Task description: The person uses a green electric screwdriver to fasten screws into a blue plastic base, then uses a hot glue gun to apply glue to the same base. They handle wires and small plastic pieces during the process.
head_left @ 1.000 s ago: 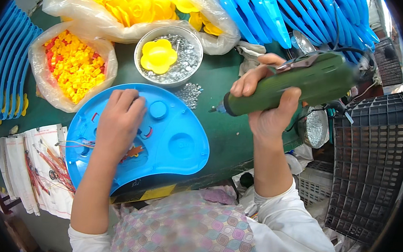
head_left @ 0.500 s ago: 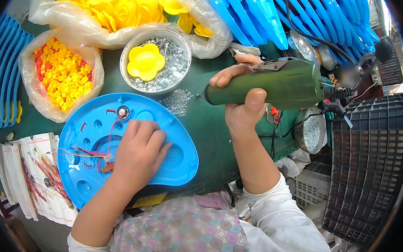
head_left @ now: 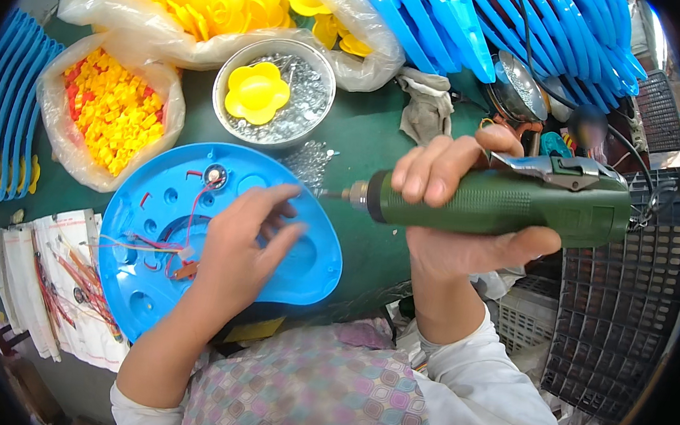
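Observation:
My right hand (head_left: pixel 467 214) is wrapped round a green electric screwdriver (head_left: pixel 508 203), held level with its bit pointing left. The bit's tip is close to the fingers of my left hand (head_left: pixel 255 226). That hand, a little blurred, hovers over a blue plastic shell (head_left: pixel 315 278) with thumb and forefinger apart; nothing shows between them. Inside the shell sit a small round speaker (head_left: pixel 215 176), thin coloured wires (head_left: pixel 150 245) and a small brown piece (head_left: pixel 184 271) beside my left wrist.
Behind the shell stands a bowl (head_left: pixel 219 107) of screws with a yellow flower-shaped cup (head_left: pixel 257 92) in it; loose screws (head_left: pixel 308 164) lie beside it. Bags hold small yellow and red parts (head_left: pixel 116 115) and yellow flower pieces (head_left: pixel 228 4). Blue shells (head_left: pixel 546 29) are stacked behind, black crates (head_left: pixel 617 290) at right.
My right hand has turned the screwdriver level and moved it right, so its bit now shows. My left hand's fingers have spread and reached right toward the bit.

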Available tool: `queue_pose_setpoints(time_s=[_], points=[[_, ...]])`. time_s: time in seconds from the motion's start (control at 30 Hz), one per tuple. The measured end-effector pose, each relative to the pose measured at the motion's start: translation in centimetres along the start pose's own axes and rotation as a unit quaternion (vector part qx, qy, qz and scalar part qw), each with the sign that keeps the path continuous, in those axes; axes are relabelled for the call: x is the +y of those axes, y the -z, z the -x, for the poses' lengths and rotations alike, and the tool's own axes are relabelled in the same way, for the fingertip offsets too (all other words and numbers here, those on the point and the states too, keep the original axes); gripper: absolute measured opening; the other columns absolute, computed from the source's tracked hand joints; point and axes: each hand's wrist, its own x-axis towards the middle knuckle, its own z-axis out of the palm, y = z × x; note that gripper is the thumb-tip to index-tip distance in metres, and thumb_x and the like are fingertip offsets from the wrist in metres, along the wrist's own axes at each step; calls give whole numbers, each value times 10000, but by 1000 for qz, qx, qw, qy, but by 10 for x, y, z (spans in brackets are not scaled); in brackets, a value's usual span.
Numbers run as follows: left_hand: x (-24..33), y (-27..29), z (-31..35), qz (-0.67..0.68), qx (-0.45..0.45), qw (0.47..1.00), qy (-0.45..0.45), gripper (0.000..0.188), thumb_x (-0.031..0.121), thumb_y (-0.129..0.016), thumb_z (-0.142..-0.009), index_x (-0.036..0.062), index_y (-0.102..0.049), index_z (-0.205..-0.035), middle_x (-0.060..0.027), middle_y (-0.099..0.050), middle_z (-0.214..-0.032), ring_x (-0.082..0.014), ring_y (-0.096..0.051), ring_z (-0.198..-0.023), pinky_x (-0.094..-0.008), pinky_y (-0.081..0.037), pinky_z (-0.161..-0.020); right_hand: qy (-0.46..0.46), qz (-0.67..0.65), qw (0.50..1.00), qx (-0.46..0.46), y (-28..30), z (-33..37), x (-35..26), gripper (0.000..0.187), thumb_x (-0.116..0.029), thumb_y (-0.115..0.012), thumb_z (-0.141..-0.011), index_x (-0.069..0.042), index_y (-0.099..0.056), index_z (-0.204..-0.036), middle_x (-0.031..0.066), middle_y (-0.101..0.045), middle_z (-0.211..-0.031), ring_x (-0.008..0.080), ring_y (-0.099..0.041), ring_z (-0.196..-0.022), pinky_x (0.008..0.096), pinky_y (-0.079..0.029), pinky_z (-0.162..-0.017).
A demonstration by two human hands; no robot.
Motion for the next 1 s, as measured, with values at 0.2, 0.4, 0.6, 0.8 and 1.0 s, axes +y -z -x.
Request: queue_pose_setpoints(time_s=[0.2, 0.4, 0.6, 0.8, 1.0], points=[[-6, 3, 12, -3, -65, 998, -16, 200, 37, -771, -816, 36, -710, -1006, -111, -657, -887, -267, -647, -779, -368, -516, -678, -34, -31, 999, -28, -15, 24, 0, 997, -892, -450, -823, -64, -475, -1377, 60, -603, -796, 213, -604, -734, 364, -515, -678], [-11, 5, 28, -94, -35, 992, -82, 167, 31, -765, -797, 45, -660, -926, -117, -628, -867, -328, -630, -839, -408, -504, -723, -39, -21, 998, -41, -25, 31, 4, 992, -888, -447, -825, -43, -464, -1347, 59, -600, -773, 214, -615, -717, 373, -539, -668], [-20, 3, 33, -52, -24, 996, -70, 165, 31, -764, -799, 50, -660, -925, -110, -616, -864, -318, -618, -846, -419, -496, -739, -62, -29, 996, -52, -32, 37, 9, 1017, -885, -516, -786, -16, -466, -1313, 76, -612, -760, 231, -626, -692, 381, -547, -657], [-14, 7, 33, -89, -19, 992, -91, 161, 30, -762, -799, 48, -661, -923, -106, -604, -857, -315, -616, -835, -418, -498, -730, -71, -24, 995, -62, -35, 35, 5, 1019, -863, -585, -761, -8, -475, -1303, 90, -619, -760, 241, -631, -704, 388, -547, -666], [-15, 6, 36, -126, -8, 986, -109, 162, 12, -767, -788, 36, -680, -922, -104, -605, -871, -289, -622, -825, -386, -500, -714, -78, -40, 995, -50, -41, 38, 3, 1003, -851, -594, -770, -7, -479, -1300, 99, -624, -770, 251, -635, -719, 400, -547, -690]])
